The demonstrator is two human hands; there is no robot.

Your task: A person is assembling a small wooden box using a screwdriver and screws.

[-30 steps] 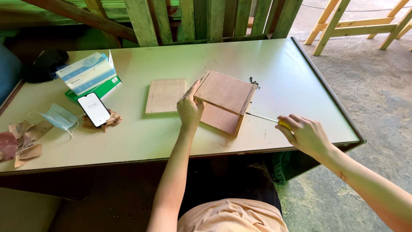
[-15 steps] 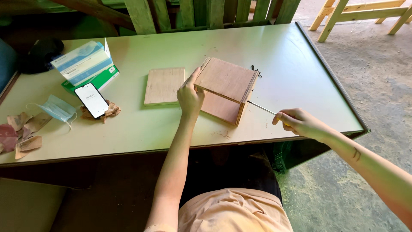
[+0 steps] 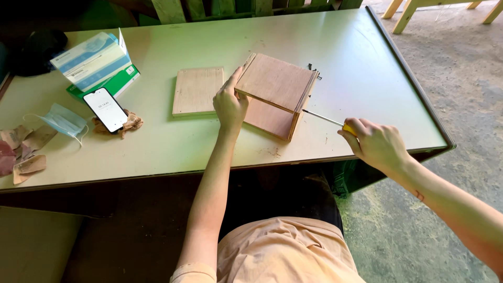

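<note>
The pale table (image 3: 335,63) carries everything, and both hands work near its front edge. Largest on it is the plywood box (image 3: 275,94), a half-built thing of thin reddish panels, lying tilted with its top panel raised. The left hand (image 3: 230,105) grips the box's left edge: the forefinger stretches up along the panel's side, the thumb and the other fingers curl round the edge beneath, apparently to keep the box from sliding under a push from the other side. Just left of those fingers, flat on the table, lies a loose plywood panel (image 3: 198,90), near but apart from the box.

Right of the box, the right hand (image 3: 374,142) is closed in a fist round the yellow handle of a screwdriver (image 3: 327,119). Its thin metal shaft runs from the curled fingers up and left to the box's right side wall, where the tip meets the wood; held almost level, the blade seems lined up with that wall.

Well away to the left of the left hand lie a phone (image 3: 106,108) resting on a crumpled rag, a blue face mask (image 3: 63,121), and a blue-and-green carton (image 3: 97,64).
</note>
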